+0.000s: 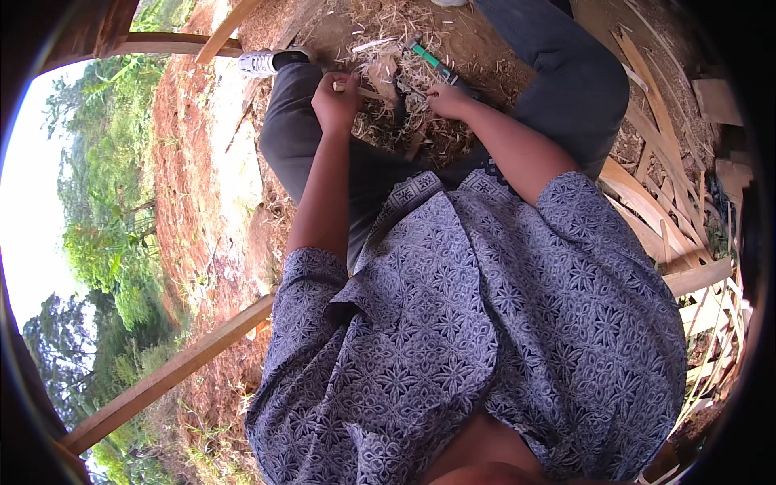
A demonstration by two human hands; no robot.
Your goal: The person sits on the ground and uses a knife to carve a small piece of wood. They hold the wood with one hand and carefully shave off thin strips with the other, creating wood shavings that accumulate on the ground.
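Observation:
My left hand (335, 102) is closed around a light wooden stick (369, 94), whose end points right, toward the middle between my knees. To its right, my right hand (450, 103) is closed, fingertips together; whatever they pinch is too small to make out. Just beyond the right hand lies a green-handled tool (430, 58) with dark ends, slanting across the shavings; its exact kind does not show. A reddish-brown wood block (382, 76) sits between the hands. Further off is a pale wood strip (374, 44).
Wood shavings (477, 50) cover the ground between my spread legs. Long boards and offcuts (659, 121) lie to my right. On my left, a wooden rail (170, 384) runs past, with bare reddish earth (182, 162) and greenery beyond.

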